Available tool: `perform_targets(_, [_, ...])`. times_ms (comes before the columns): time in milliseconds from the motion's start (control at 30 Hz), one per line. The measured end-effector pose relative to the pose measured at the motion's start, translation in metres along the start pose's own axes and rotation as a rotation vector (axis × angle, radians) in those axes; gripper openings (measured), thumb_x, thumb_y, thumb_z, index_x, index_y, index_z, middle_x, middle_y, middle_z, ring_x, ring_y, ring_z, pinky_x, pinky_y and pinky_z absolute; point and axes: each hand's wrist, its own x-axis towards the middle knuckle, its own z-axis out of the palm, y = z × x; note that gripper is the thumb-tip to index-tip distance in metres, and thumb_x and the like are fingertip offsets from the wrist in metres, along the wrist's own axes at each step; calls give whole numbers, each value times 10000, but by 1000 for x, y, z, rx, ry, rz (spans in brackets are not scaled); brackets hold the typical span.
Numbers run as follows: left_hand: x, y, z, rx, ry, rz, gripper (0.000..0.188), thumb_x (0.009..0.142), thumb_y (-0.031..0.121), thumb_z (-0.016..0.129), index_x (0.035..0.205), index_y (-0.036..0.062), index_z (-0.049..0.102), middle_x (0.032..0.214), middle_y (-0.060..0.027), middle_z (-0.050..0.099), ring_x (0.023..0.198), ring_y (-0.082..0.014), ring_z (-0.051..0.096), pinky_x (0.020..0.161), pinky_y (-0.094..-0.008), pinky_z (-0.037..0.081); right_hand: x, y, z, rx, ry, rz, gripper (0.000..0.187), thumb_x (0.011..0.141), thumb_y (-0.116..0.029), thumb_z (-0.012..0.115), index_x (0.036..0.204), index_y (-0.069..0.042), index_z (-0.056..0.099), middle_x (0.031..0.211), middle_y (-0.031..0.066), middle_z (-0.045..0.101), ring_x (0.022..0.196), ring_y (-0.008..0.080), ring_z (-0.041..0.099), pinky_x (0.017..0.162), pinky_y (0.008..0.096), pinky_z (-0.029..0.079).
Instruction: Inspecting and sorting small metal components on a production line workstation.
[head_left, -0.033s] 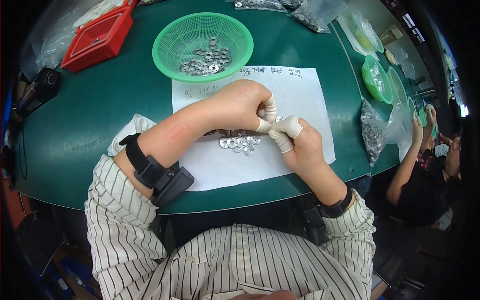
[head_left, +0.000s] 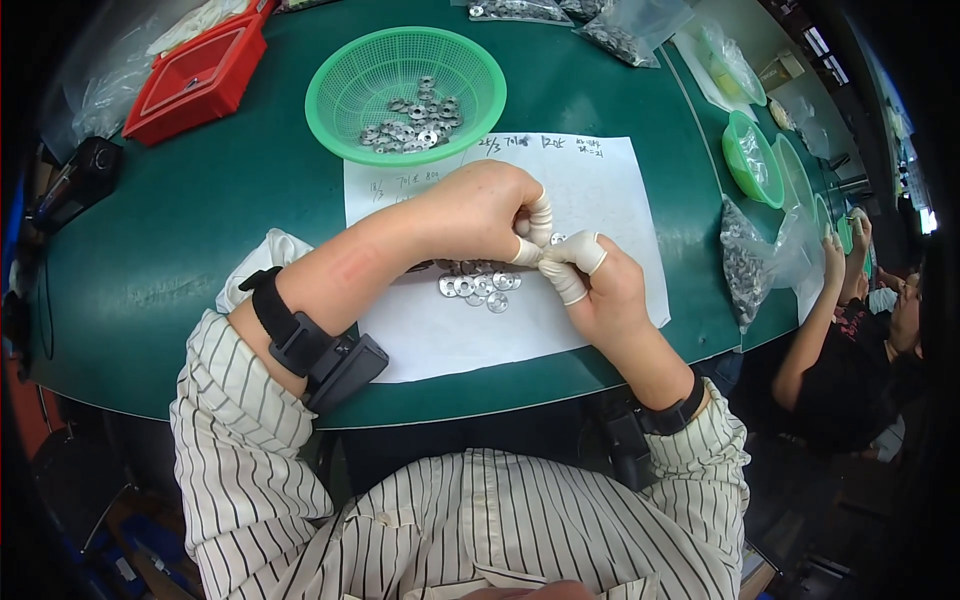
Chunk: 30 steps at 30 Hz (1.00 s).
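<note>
My left hand [head_left: 488, 208] reaches across the white paper sheet [head_left: 440, 350], its fingertips closed in a pinch. My right hand [head_left: 606, 284] meets it fingertip to fingertip, also closed. White finger cots cover fingers on both hands. Whatever is pinched between them is hidden. Just under my left hand, several round metal discs with centre holes [head_left: 497, 302] lie on the paper, some overlapping and partly covered by the hand. One more metal disc [head_left: 558, 239] shows beyond the meeting fingertips.
Beyond the paper stands a green mesh basket [head_left: 325, 120] with several metal discs inside. A red tray [head_left: 225, 85] is at far left, near a black device [head_left: 85, 175]. On the right are a bag of metal parts [head_left: 745, 265], a green bowl [head_left: 745, 165] and another person [head_left: 840, 370].
</note>
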Motion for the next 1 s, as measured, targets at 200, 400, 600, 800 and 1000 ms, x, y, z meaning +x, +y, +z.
perform_targets(200, [-2, 1, -1, -19, -17, -15, 191, 632, 148, 779, 736, 57, 647, 668, -10, 558, 604, -112, 493, 547, -259, 405, -1, 5, -8, 374, 180, 271, 51, 877, -72, 614, 878, -42, 573, 764, 41, 608, 611, 94, 519, 536, 218, 411])
perform_targets(400, [-4, 1, 0, 11, -26, -9, 217, 649, 187, 796, 745, 56, 652, 685, -11, 561, 610, -110, 492, 556, -258, 409, 6, 13, -16, 684, 423, 560, 61, 914, -98, 576, 934, -49, 547, 811, 21, 611, 612, 29, 460, 543, 164, 359])
perform_targets(600, [-4, 12, 13, 171, 55, 30, 224, 689, 212, 792, 771, 51, 660, 712, -11, 569, 618, -104, 497, 569, -258, 418, 7, 23, -6, 611, 396, 526, 72, 906, -93, 586, 941, -37, 557, 821, 19, 606, 648, 29, 479, 580, 170, 379])
perform_targets(800, [2, 14, 15, 136, 163, -140, 214, 716, 187, 781, 798, 35, 655, 732, -7, 579, 660, -102, 530, 598, -252, 440, 8, 24, -6, 520, 386, 503, 126, 875, -128, 628, 874, -6, 601, 748, 21, 615, 660, 60, 545, 599, 218, 450])
perform_targets(1000, [1, 3, 8, -141, 5, -25, 239, 660, 156, 796, 812, 33, 658, 748, -47, 613, 712, -136, 578, 647, -273, 463, 2, 32, -8, 438, 367, 503, 87, 891, -98, 601, 892, -13, 587, 782, 15, 612, 709, 62, 554, 650, 213, 448])
